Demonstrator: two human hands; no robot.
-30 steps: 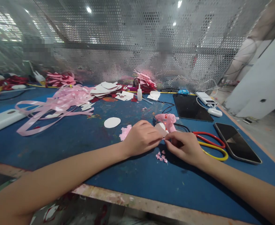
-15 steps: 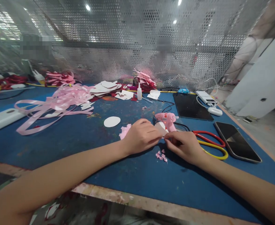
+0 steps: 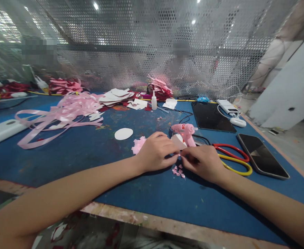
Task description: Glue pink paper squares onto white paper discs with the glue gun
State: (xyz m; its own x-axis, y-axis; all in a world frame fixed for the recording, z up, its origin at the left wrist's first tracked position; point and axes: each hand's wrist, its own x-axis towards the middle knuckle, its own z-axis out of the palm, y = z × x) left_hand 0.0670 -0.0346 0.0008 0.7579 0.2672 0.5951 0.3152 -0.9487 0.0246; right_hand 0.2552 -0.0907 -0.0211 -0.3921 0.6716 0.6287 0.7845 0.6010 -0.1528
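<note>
My left hand (image 3: 157,152) and my right hand (image 3: 204,162) meet at the fingertips low over the blue table. Both are closed in a pinch around a tiny pink piece (image 3: 179,155), mostly hidden by the fingers. Just below them lie several small pink scraps (image 3: 178,171). A pink ruffled piece (image 3: 138,145) is partly covered by my left hand. Beyond the fingertips, a white paper piece (image 3: 178,140) rests against a pink glue gun (image 3: 185,130). A white paper oval (image 3: 124,134) lies to the left.
Red and yellow scissor handles (image 3: 235,159) and a phone (image 3: 261,155) lie on the right, with a black tablet (image 3: 212,117) behind. Pink ribbon (image 3: 71,107) is heaped at left beside stacked white paper (image 3: 117,95). A small squeeze bottle (image 3: 154,101) stands at the back.
The fingertips of both hands have shifted slightly downward, and a bit of the pink piece now shows between them. Everything else on the table looks the same.
</note>
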